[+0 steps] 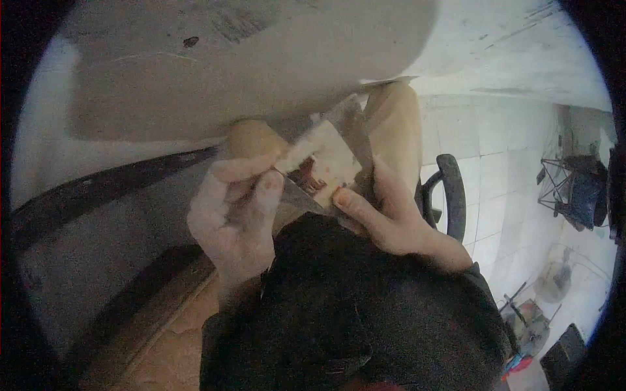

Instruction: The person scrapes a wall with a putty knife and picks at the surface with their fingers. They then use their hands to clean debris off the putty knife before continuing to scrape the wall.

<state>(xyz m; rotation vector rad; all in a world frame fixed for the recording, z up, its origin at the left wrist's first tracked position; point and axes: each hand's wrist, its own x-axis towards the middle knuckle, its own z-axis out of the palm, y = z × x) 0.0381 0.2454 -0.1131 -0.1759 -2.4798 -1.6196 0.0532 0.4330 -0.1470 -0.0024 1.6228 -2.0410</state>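
Over my lap I hold a clear plastic sleeve [354, 117] with a cream-coloured card [334, 151] in it. A dark reddish-brown figure and small red marks show on the card's face. Thumb and forefinger of my left hand [236, 212] pinch the sleeve's left corner. From the other side, my right hand [393, 218] grips the lower right edge, its thumb lying on the front and its other fingers mostly hidden behind. The sleeve is tilted, its upper end pointing away from me between my knees.
A wide pale surface [261, 78] with dark scuffs is just beyond my knees. A black chair armrest [450, 199] stands at my right. Farther right, a folding chair [577, 192] and other items stand on the tiled floor [482, 186]. Brown wooden furniture [156, 313] is at lower left.
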